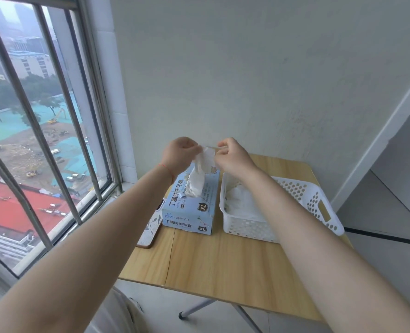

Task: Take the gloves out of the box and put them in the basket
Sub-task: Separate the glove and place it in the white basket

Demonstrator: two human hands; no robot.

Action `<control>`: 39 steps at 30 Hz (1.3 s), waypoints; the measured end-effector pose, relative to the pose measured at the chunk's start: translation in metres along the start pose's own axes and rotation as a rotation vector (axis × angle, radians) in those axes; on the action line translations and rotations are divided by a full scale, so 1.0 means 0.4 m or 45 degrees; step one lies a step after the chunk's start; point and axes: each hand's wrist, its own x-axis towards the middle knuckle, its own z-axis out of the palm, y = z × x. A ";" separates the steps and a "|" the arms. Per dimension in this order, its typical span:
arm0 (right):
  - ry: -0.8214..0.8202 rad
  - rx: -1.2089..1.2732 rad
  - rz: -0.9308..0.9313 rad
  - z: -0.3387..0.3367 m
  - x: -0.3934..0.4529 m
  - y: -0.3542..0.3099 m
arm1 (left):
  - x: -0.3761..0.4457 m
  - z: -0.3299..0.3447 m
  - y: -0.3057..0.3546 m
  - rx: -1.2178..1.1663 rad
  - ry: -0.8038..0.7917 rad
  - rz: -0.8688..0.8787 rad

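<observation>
Both hands, left [178, 153] and right [232, 155], raised, pinch a white glove [202, 169] (seemingly half-drawn) above the box [192, 210].

We see a pale blue box [191, 205] printed with dark lettering and black XL badges, a white glove [199, 179] rising from it, a white basket [280, 210] pierced with round holes, a light wood-grain desk [223, 267], and a phone case [151, 230] patterned white and grey, edged in brown.
</observation>
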 end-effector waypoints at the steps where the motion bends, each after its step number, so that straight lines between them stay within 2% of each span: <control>1: -0.064 -0.037 0.005 0.001 -0.006 0.000 | -0.001 0.001 0.016 -0.129 -0.015 -0.041; 4: -0.145 -0.057 -0.013 0.011 -0.011 0.012 | -0.003 -0.003 0.052 -0.302 0.000 -0.098; 9: -0.106 0.028 -0.026 0.021 -0.004 0.016 | -0.013 -0.026 0.080 -0.727 -0.020 -0.165; 12: -0.160 0.209 -0.005 0.024 0.000 0.019 | -0.015 -0.047 0.096 -0.892 -0.010 -0.167; 16: -0.238 0.548 0.065 0.015 0.000 0.027 | -0.008 -0.068 0.079 -0.835 0.212 -0.292; 19: -0.285 0.733 0.140 0.007 -0.004 0.026 | -0.011 -0.077 0.039 -0.601 0.345 -0.369; 21: -0.255 0.781 0.169 0.003 -0.005 0.022 | -0.019 -0.082 0.004 -0.460 0.355 -0.359; 23: -0.197 0.836 0.178 0.000 -0.002 0.022 | -0.027 -0.089 -0.030 -0.374 0.323 -0.335; 26: -0.167 0.838 0.147 -0.004 0.002 0.014 | -0.033 -0.091 -0.060 0.078 0.246 -0.256; 28: -0.218 0.785 0.120 -0.002 0.003 0.002 | -0.046 -0.085 -0.045 -0.001 0.240 -0.264; 29: -0.256 0.757 0.108 -0.001 0.000 -0.005 | -0.049 -0.081 -0.032 -0.067 0.201 -0.201; 30: -0.300 0.716 0.088 0.000 -0.005 -0.014 | -0.051 -0.077 -0.016 -0.101 0.094 -0.110; 33: -0.439 0.583 -0.001 -0.010 -0.028 -0.049 | -0.061 -0.073 0.032 -0.162 -0.412 0.037; 35: -0.475 0.537 -0.019 -0.025 -0.036 -0.067 | -0.061 -0.071 0.039 -0.155 -0.567 0.051; 39: -0.332 0.509 0.032 -0.052 -0.031 -0.071 | -0.064 -0.076 0.037 -0.084 -0.398 0.036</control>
